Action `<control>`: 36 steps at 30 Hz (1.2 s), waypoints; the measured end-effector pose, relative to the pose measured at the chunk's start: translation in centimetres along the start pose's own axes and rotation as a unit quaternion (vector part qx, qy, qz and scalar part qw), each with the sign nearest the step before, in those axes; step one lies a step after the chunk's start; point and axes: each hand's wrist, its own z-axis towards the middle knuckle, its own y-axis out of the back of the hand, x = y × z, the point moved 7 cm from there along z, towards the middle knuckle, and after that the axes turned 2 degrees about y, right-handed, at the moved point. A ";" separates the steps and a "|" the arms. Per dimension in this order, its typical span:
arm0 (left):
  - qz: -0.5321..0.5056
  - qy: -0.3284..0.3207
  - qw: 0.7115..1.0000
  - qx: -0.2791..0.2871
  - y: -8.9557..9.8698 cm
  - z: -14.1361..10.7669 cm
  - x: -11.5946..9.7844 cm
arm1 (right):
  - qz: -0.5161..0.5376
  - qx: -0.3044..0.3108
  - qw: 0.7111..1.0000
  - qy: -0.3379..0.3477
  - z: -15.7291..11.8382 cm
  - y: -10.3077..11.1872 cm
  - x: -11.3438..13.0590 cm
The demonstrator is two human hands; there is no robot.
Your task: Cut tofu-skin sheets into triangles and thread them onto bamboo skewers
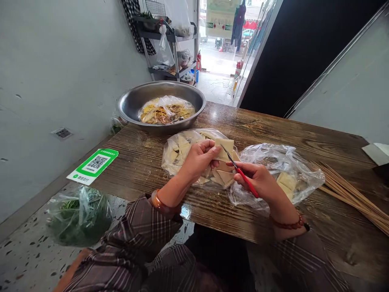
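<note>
My left hand (202, 158) pinches a pale square tofu sheet (226, 144) above the table. In my right hand (257, 178) is a pair of scissors (245, 178) with red handles; the dark blades lie across the sheet, pointing up and left. Whether they have cut into it I cannot tell. Beneath both hands, a clear plastic bag (167, 156) holds several cut pale pieces, some of them triangles (225, 177). To the right of my right hand lies another clear bag (300, 168), with more pale squares (286, 184) in it.
A large metal basin (127, 103) with bagged, skewered food stands at the table's far left. Bamboo skewers (349, 192) lie at the right. A green QR card (95, 164) is at the left edge. Below sits a bag of greens (80, 217); a shelf rack (173, 38) stands behind.
</note>
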 end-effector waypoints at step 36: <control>0.073 0.001 0.997 0.024 -0.4 -0.1 0.0 | 0.000 -0.011 1.000 0.021 1.3 -0.8 -0.2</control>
